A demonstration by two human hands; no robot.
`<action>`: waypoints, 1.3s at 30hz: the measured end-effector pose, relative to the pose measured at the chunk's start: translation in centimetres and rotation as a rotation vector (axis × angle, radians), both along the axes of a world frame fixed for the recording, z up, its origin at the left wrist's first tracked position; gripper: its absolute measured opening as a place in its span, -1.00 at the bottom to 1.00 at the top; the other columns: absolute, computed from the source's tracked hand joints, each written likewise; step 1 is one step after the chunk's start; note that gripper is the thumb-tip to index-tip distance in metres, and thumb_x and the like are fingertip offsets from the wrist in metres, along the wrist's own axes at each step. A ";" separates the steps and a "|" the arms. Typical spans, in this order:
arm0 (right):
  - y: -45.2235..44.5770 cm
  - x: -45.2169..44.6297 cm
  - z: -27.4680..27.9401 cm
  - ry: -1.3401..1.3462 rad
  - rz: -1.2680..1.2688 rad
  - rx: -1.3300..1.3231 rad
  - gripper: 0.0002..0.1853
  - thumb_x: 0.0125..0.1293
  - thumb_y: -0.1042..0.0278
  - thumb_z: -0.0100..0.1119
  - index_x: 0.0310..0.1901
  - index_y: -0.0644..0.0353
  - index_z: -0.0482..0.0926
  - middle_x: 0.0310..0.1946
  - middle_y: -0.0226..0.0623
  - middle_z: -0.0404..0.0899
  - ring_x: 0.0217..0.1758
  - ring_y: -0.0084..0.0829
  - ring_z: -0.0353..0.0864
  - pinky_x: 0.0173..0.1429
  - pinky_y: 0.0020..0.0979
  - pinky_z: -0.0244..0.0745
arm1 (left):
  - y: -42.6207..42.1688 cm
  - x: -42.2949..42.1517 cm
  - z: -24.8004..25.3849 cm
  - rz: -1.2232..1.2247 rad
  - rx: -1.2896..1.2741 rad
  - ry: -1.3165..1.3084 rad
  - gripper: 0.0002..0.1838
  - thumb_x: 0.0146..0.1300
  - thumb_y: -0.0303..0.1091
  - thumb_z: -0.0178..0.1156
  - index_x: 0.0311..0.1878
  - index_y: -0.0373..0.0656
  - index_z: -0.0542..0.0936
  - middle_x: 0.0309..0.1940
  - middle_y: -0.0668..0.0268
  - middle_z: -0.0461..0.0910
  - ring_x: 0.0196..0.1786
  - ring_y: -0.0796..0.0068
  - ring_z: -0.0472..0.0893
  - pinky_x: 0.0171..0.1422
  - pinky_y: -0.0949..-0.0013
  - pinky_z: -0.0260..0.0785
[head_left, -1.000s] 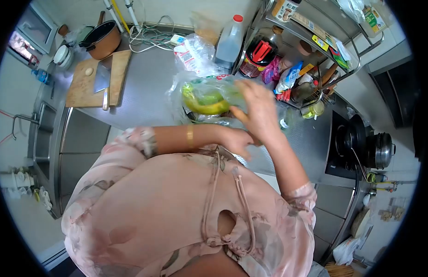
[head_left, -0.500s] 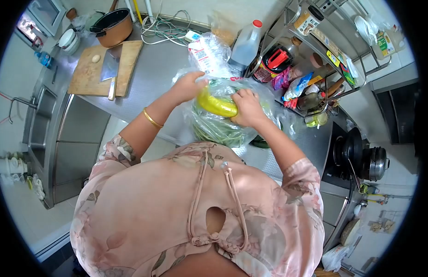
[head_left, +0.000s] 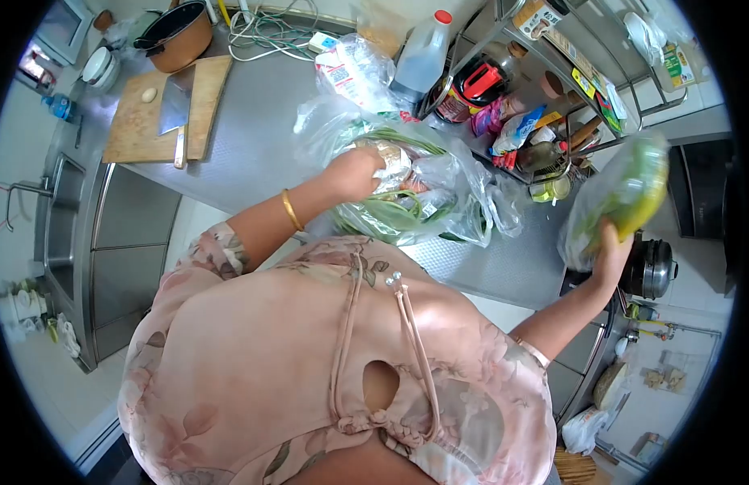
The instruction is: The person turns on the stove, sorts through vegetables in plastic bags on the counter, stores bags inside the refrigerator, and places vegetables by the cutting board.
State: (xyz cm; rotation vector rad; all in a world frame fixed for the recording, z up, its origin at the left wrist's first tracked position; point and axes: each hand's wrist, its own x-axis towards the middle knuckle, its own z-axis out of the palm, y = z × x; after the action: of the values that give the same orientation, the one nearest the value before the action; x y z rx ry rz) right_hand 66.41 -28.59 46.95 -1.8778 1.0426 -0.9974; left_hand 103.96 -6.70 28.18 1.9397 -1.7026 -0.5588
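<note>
Right hand [head_left: 613, 242] is now holding the bagged yellow-green produce [head_left: 639, 194] at right of frame, grip wrapping its lower end. It's no longer sitting over the big plastic bag [head_left: 478, 194] at centre, so it's hanging apart from the rest, off the tabletop [head_left: 261, 129]. Left hand [head_left: 354, 174] is curling beside a wrapped packet [head_left: 395, 166] in that bag's mouth; can't tell whether it's pinching anything.

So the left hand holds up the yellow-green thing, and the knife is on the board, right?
Not quite: in the head view, the right hand holds up the yellow-green thing. The knife is on the board, yes.
</note>
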 end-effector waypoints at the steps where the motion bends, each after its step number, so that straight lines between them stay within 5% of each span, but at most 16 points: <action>1: -0.3 -1.3 -1.1 0.164 -0.062 0.056 -0.55 0.01 0.39 0.14 -0.01 0.33 0.43 -0.17 -0.24 0.50 -0.16 -0.43 0.46 -0.07 -0.41 0.38 | -0.1 -0.6 -0.8 0.012 0.008 -0.158 -0.66 -0.05 -0.40 0.28 -0.13 -0.20 0.58 -0.14 0.10 0.55 -0.10 0.17 0.55 -0.01 0.22 0.40; 4: -0.8 -2.0 -8.2 0.696 -0.274 0.239 -0.58 -0.08 0.34 0.17 -0.13 0.32 0.46 -0.28 -0.12 0.54 -0.24 -0.38 0.51 -0.12 -0.38 0.40 | -0.8 -1.6 -2.1 0.023 0.073 -0.273 -0.70 -0.08 -0.40 0.27 -0.19 -0.18 0.57 -0.21 0.13 0.55 -0.10 0.10 0.54 -0.03 0.16 0.40; 8: -0.7 -3.7 -23.4 0.841 -0.411 0.231 -0.52 -0.10 0.22 0.29 -0.15 0.33 0.46 -0.22 0.07 0.56 -0.12 -0.09 0.58 0.00 -0.21 0.43 | -0.7 -1.8 -1.9 0.127 0.069 -0.181 -0.73 -0.08 -0.41 0.26 -0.23 -0.18 0.55 -0.26 0.13 0.52 -0.10 0.11 0.53 -0.07 0.13 0.39; 11: 1.0 -3.5 -26.8 0.721 -0.359 0.339 -0.43 -0.11 0.12 0.36 -0.10 0.32 0.47 -0.14 0.09 0.54 -0.04 -0.02 0.54 0.07 -0.15 0.40 | -0.4 -0.8 -2.0 0.080 0.012 -0.160 -0.74 -0.08 -0.43 0.23 -0.23 -0.19 0.54 -0.26 0.11 0.51 -0.16 0.08 0.52 -0.11 0.12 0.37; 15: 0.8 -2.7 -24.9 0.998 -0.308 0.155 -0.30 -0.08 0.01 0.38 0.06 0.28 0.45 -0.02 0.04 0.49 0.05 -0.07 0.49 0.07 -0.14 0.41 | 0.8 0.5 -2.2 0.115 -0.191 0.015 -0.78 -0.03 -0.45 0.19 -0.25 -0.23 0.52 -0.34 0.12 0.49 -0.31 0.11 0.50 -0.20 0.16 0.35; 17: 4.3 3.2 -16.2 1.144 -0.334 -0.129 -0.38 -0.01 0.04 0.34 0.07 0.20 0.47 -0.07 -0.05 0.53 -0.01 -0.09 0.54 0.00 -0.14 0.44 | 1.8 1.0 -1.4 0.132 -0.122 0.166 -0.79 0.00 -0.46 0.17 -0.24 -0.25 0.50 -0.40 0.17 0.48 -0.38 0.23 0.49 -0.26 0.24 0.34; 19: 6.0 7.2 -10.9 1.013 -0.279 -0.205 -0.53 0.08 0.18 0.30 0.04 0.14 0.51 -0.14 -0.14 0.57 -0.13 -0.19 0.59 -0.12 -0.22 0.49 | 3.0 0.9 1.2 0.130 0.078 0.363 -0.80 0.03 -0.48 0.17 -0.22 -0.26 0.49 -0.45 0.25 0.47 -0.43 0.41 0.47 -0.33 0.33 0.32; 22: 9.6 13.1 -6.2 0.368 -0.021 -0.197 -0.67 0.14 0.37 0.23 -0.04 0.19 0.53 -0.24 -0.16 0.59 -0.29 -0.33 0.60 -0.25 -0.38 0.49 | 3.3 1.1 0.5 0.225 0.110 0.560 -0.76 0.08 -0.49 0.16 -0.14 -0.26 0.51 -0.47 0.36 0.47 -0.45 0.62 0.41 -0.38 0.47 0.29; 23: 10.7 14.9 -6.0 0.212 0.131 -0.180 -0.71 0.16 0.42 0.21 -0.05 0.21 0.53 -0.25 -0.16 0.59 -0.32 -0.36 0.59 -0.27 -0.41 0.49 | 3.3 1.2 0.5 0.233 0.152 0.606 -0.76 0.09 -0.50 0.15 -0.13 -0.26 0.52 -0.47 0.38 0.47 -0.45 0.64 0.41 -0.37 0.48 0.29; 27: 12.7 21.8 -11.0 0.292 0.652 0.121 -0.70 0.14 0.46 0.18 -0.06 0.25 0.51 -0.26 -0.10 0.57 -0.26 -0.25 0.60 -0.23 -0.36 0.49 | 3.0 1.6 0.1 0.234 0.132 0.731 -0.76 0.08 -0.51 0.10 -0.14 -0.24 0.56 -0.43 0.30 0.52 -0.40 0.55 0.47 -0.28 0.43 0.35; 31: 13.0 24.8 -17.7 0.332 0.679 -0.067 -0.74 0.10 0.48 0.24 -0.14 0.21 0.53 -0.38 -0.15 0.55 -0.43 -0.37 0.52 -0.32 -0.41 0.41 | 3.1 1.6 0.1 0.287 0.070 0.614 -0.76 0.09 -0.54 0.10 -0.14 -0.19 0.58 -0.47 0.34 0.53 -0.42 0.57 0.49 -0.33 0.45 0.33; 33: 12.6 24.9 -18.9 0.379 0.682 -0.242 -0.77 0.08 0.46 0.26 -0.21 0.24 0.50 -0.42 -0.15 0.52 -0.47 -0.34 0.49 -0.36 -0.39 0.39 | 3.0 1.5 -0.7 0.235 -0.127 0.334 -0.79 0.07 -0.50 0.15 -0.18 -0.15 0.57 -0.43 0.28 0.54 -0.39 0.39 0.53 -0.31 0.36 0.36; 39: 10.4 24.9 -17.4 0.371 0.743 0.258 -0.75 0.04 0.37 0.35 -0.32 0.23 0.47 -0.52 -0.34 0.47 -0.48 -0.50 0.42 -0.37 -0.44 0.34 | 2.3 1.2 0.2 0.303 -0.194 0.084 -0.86 0.01 -0.42 0.24 -0.34 -0.14 0.49 -0.36 0.22 0.49 -0.30 0.10 0.52 -0.26 0.18 0.35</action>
State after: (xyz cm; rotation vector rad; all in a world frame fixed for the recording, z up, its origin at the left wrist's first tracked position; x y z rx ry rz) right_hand 91.31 -18.19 29.56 -2.0206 0.5371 -0.0851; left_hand 105.15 -4.40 28.36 1.9541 -1.3247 -0.3433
